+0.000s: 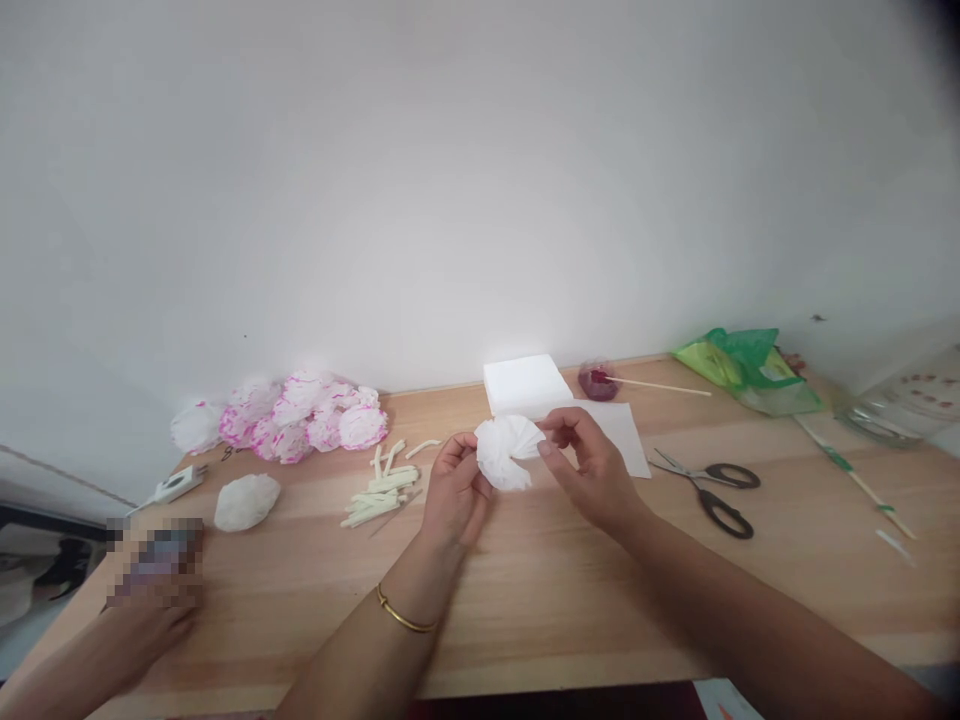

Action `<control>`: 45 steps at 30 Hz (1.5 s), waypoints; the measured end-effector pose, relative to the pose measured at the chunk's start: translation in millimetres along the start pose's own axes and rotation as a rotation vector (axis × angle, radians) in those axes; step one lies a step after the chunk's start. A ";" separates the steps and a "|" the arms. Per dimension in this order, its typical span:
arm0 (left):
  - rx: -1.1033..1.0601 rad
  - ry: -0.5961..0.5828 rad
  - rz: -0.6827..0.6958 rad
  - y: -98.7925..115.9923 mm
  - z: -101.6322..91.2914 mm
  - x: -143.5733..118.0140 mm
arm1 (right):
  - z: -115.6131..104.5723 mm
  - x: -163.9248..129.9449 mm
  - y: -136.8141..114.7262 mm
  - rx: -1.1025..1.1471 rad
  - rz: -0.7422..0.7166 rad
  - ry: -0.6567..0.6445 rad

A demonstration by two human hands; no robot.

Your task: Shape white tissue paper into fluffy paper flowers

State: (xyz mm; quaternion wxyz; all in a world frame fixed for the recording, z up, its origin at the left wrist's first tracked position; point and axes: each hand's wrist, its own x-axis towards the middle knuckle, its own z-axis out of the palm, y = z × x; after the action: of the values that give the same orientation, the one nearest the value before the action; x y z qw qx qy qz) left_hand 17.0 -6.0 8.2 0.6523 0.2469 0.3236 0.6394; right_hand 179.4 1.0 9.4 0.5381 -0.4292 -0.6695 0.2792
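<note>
A white tissue-paper flower, fanned out in pleats with a gap at its lower right, is held up over the middle of the table. My left hand is closed on its left side, thumb and fingers pinching the paper. At the flower's right edge, my right hand pinches a pleat between thumb and forefinger. Behind the hands lie a stack of white paper and a flat white sheet. Left of my left hand is a pile of pale twisted strips.
Pink-edged paper flowers and a white paper ball sit left. Another person's hand rests at far left near a plug. To the right are scissors, a dish of red liquid, a green bag and a stick.
</note>
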 end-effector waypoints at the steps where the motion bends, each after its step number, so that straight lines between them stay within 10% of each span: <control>1: -0.009 0.007 0.000 0.2 0.0 0.4 | 0.3 0.2 0.9 0.037 0.054 -0.037; 14: 0.173 -0.001 0.042 4.2 -12.0 7.5 | -8.0 4.4 -5.7 0.070 0.109 -0.325; 23: 0.552 -0.426 -0.180 12.1 -7.4 -3.1 | -9.4 7.4 -7.4 -0.006 0.010 -0.418; 33: 0.385 -0.059 0.001 -0.1 -9.9 4.8 | -8.8 8.4 -0.9 0.234 0.197 -0.159; 38: 0.307 -0.045 0.053 -2.8 -9.9 4.2 | -5.2 8.7 -2.0 0.306 0.265 -0.342; 45: 0.294 -0.094 0.018 -2.8 -6.9 0.3 | 1.3 6.4 7.7 0.258 0.279 -0.282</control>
State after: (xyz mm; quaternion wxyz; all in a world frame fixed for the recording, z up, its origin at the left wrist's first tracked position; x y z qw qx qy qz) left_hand 13.8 -6.6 1.4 0.6175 0.3724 0.3808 0.5788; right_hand 179.9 10.3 5.6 0.4457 -0.4021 -0.6310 0.4915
